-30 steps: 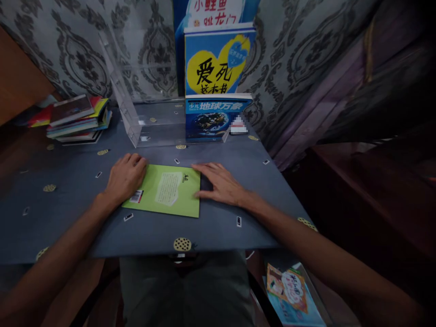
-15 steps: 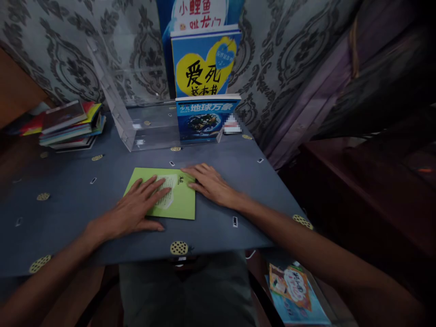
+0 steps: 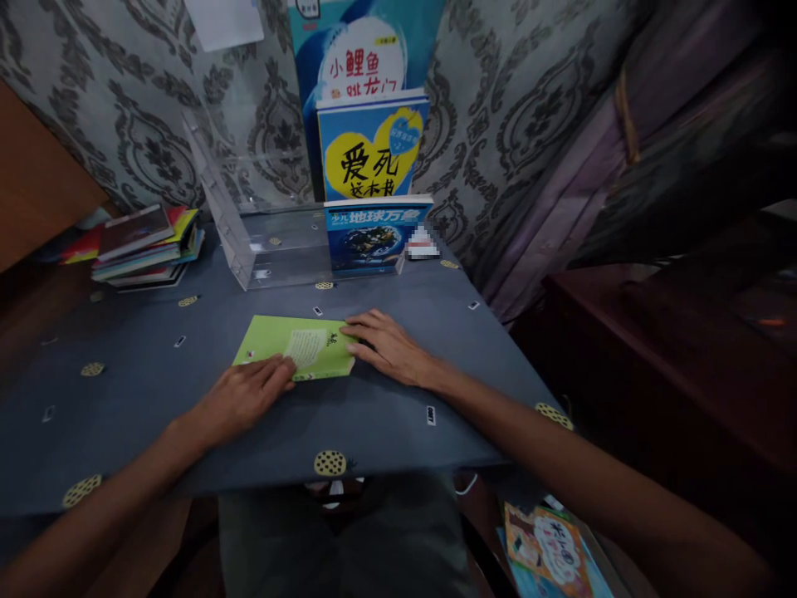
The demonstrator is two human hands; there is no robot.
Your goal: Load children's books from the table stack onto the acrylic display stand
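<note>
A light green book point(image 3: 327, 363) with a pale text panel lies on the cloth-covered table, its near edge a little raised so that its spine shows. My left hand point(image 3: 252, 390) is closed on the book's near left edge, fingers together on top; the underside of its grip is hidden. At the book's right end rests my right hand point(image 3: 389, 349), its fingers stretched out and slightly apart, the tips touching the cover near the edge.
Behind stands a clear stepped rack point(image 3: 283, 270) holding a blue earth book point(image 3: 374, 245), a yellow-heart book point(image 3: 367, 154) and a tall teal book point(image 3: 374, 50). A stack of books point(image 3: 146, 249) sits at left. More books point(image 3: 554, 548) lie below the table's right side.
My left hand has slid from flat on the cover to the near edge and closed there. The book's near edge has risen, showing the spine. My right hand stays at the right end.
</note>
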